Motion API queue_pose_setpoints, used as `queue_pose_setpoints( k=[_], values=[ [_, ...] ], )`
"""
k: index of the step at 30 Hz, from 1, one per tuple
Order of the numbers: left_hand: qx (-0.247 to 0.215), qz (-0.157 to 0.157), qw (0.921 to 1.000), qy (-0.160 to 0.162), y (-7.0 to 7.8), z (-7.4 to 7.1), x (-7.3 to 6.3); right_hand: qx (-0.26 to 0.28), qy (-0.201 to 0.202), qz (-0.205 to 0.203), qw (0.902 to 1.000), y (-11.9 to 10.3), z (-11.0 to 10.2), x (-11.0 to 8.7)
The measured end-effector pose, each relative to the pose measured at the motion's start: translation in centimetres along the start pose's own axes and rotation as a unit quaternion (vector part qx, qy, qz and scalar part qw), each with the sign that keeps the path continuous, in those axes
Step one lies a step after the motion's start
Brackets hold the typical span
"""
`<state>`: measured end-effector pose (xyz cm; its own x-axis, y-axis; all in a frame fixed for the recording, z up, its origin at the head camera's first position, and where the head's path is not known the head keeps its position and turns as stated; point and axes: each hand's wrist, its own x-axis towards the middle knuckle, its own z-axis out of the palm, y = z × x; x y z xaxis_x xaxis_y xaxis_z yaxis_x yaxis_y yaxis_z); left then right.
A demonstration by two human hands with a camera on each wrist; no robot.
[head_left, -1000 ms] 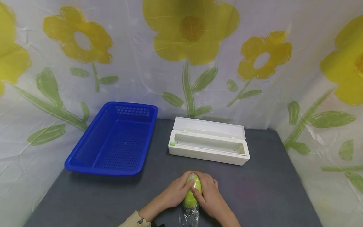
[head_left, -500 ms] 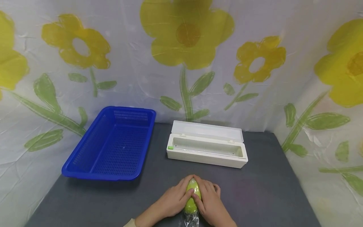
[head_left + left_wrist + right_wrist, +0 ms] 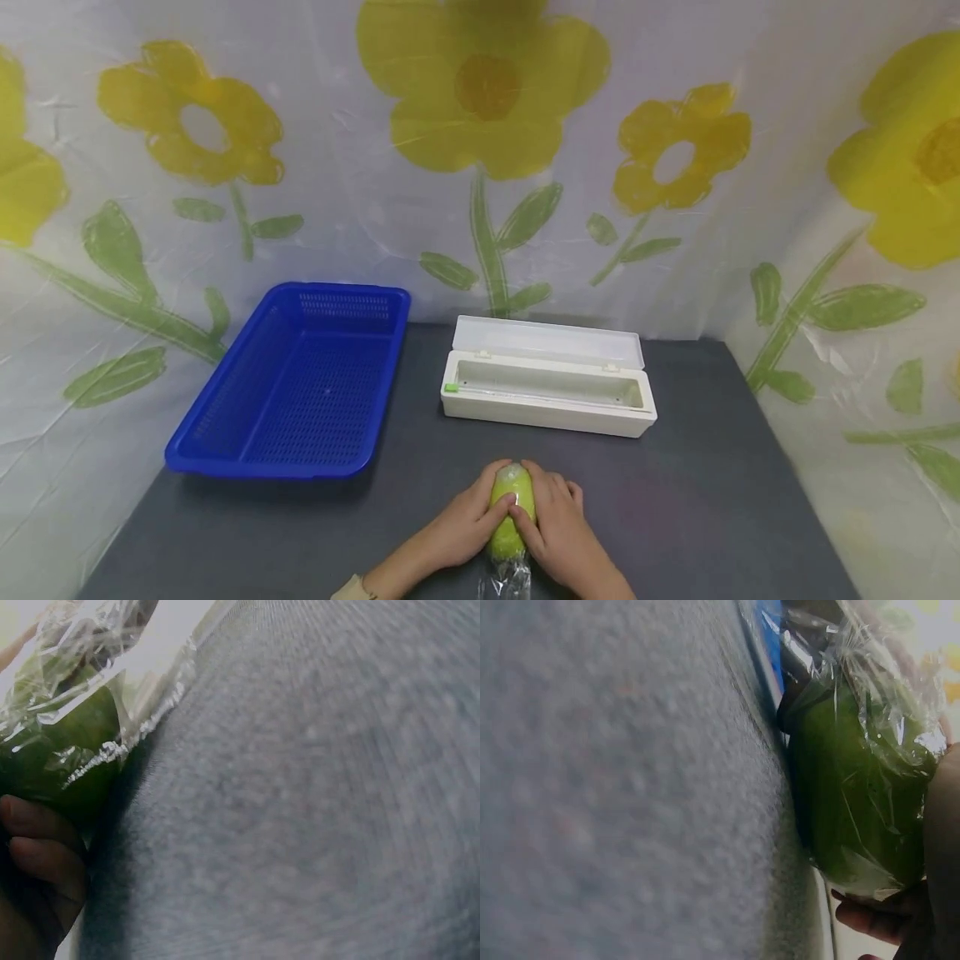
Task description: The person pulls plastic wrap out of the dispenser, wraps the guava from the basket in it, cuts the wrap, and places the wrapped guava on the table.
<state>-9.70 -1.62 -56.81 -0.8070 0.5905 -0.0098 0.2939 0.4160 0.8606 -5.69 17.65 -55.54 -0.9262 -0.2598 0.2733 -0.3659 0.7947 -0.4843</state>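
At the near middle of the table, a yellow-green, oval fruit or vegetable [image 3: 507, 541] lies wrapped in clear cling film. A crumpled tail of film [image 3: 510, 579] sticks out from its near end. My left hand [image 3: 467, 523] grips it along the left side and my right hand [image 3: 561, 527] along the right, thumbs meeting over its top and fingertips at its far end. Glossy, wrinkled film covers the green skin [image 3: 71, 750] in the left wrist view. From the right wrist, the wrapped green body [image 3: 855, 802] shows close beside the grey surface, with fingertips [image 3: 870, 922] at its end.
Behind the hands stands a long white box [image 3: 547, 414], its lid [image 3: 547, 340] tipped back and a small green slider [image 3: 451, 387] on its front edge. A blue plastic basket [image 3: 277, 468] sits at the left. Flower-printed sheeting [image 3: 337, 217] encloses the grey table [image 3: 712, 500].
Both hands stay on the wrapped fruit or vegetable. Their fingertips have parted slightly at its far end, baring more of the tip. The head view has shifted a little.
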Motion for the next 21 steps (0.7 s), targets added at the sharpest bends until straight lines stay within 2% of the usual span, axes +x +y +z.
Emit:
queue_pose_setpoints(
  k=[2,4,8,11,16,21],
  values=[
    [0.015,0.006,0.9998,0.009,0.1,0.0,0.1,-0.006,-0.002,-0.005,1.0000,0.0,-0.2,0.2],
    [0.051,0.007,0.9985,0.021,0.3,0.0,0.1,-0.008,-0.008,-0.006,0.9999,0.0,-0.4,0.4],
    [0.136,0.016,0.9897,0.040,0.8,0.0,-0.2,0.001,-0.022,-0.005,0.9998,0.1,-0.5,0.3],
    [0.152,0.029,0.9870,0.045,1.0,0.2,-0.3,0.012,-0.027,-0.007,0.9995,0.3,-0.4,0.2],
    [0.149,0.031,0.9879,0.031,1.2,-0.2,0.1,0.030,-0.028,0.000,0.9992,0.7,-0.3,0.2],
    [0.198,0.058,0.9785,-0.001,1.1,-1.8,0.3,0.033,-0.043,0.016,0.9984,0.7,-0.4,0.3]
  ],
)
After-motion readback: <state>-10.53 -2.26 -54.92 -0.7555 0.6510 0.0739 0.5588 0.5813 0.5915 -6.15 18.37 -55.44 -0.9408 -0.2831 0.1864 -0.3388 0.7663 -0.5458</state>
